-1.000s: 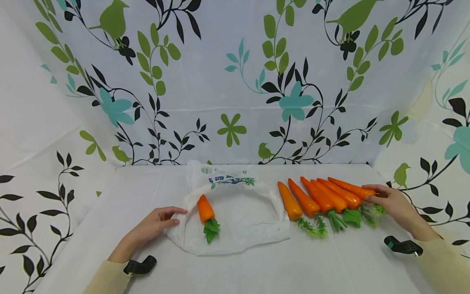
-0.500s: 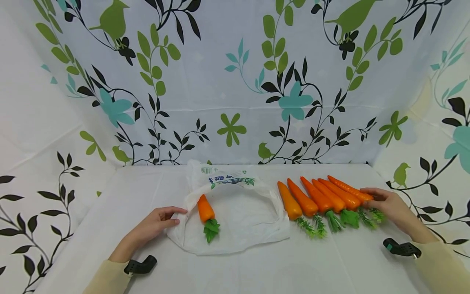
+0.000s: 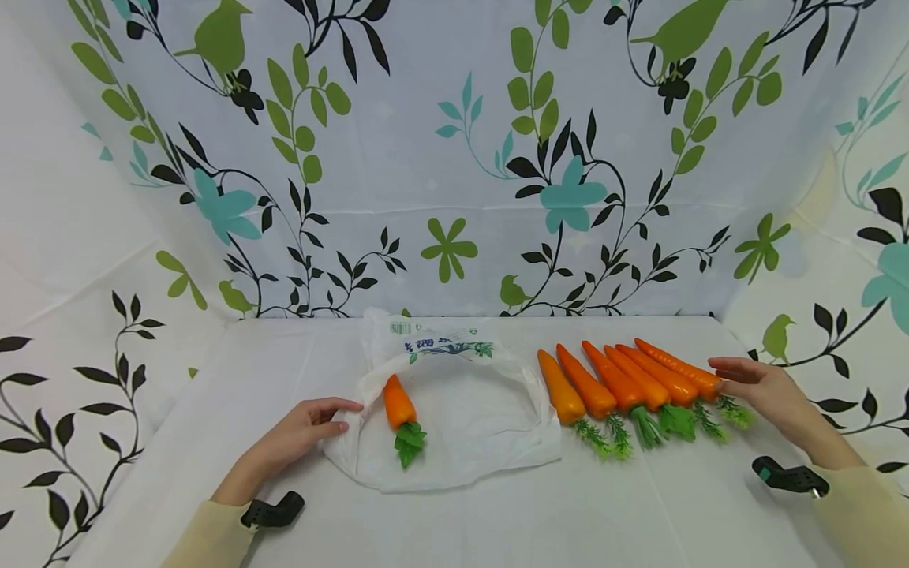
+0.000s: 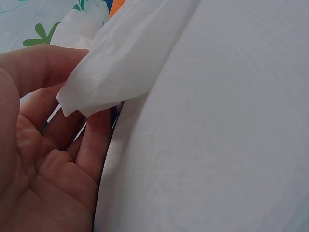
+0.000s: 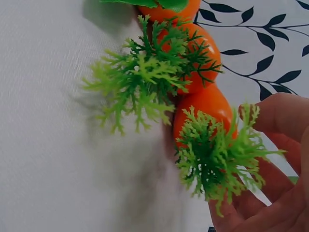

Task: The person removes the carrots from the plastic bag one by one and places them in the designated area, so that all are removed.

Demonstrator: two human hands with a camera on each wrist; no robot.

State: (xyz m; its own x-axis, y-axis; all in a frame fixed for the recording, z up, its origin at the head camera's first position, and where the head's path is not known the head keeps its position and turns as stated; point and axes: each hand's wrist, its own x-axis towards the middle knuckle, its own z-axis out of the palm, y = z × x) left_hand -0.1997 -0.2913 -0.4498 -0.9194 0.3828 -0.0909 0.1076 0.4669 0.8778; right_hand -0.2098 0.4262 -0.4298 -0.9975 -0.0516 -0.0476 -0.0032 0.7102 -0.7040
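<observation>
A white plastic bag (image 3: 483,461) with blue and green print lies flat on the table. Its left edge is pinched by my left hand (image 3: 294,434); in the left wrist view, the thumb and fingers hold a fold of the bag (image 4: 125,53). One short carrot (image 3: 399,404) with green leaves lies at the left of the bag's mouth. Right of the bag, several carrots form a row, tips pointing away. My right hand (image 3: 777,406) is beside the top end of the rightmost carrot (image 3: 675,367), fingers loosely bent and holding nothing. Feathery leaves (image 5: 212,154) partly cover that carrot's end.
The leftmost carrot (image 3: 561,388) of the row lies close against the bag's right edge. A white cloth covers the table (image 3: 497,528). Behind hangs a patterned curtain (image 3: 398,158), and similar patterned fabric stands on both sides.
My right hand has set the rightmost carrot down against the row, let go, and drawn slightly right. The left hand and the bag have stayed put.
</observation>
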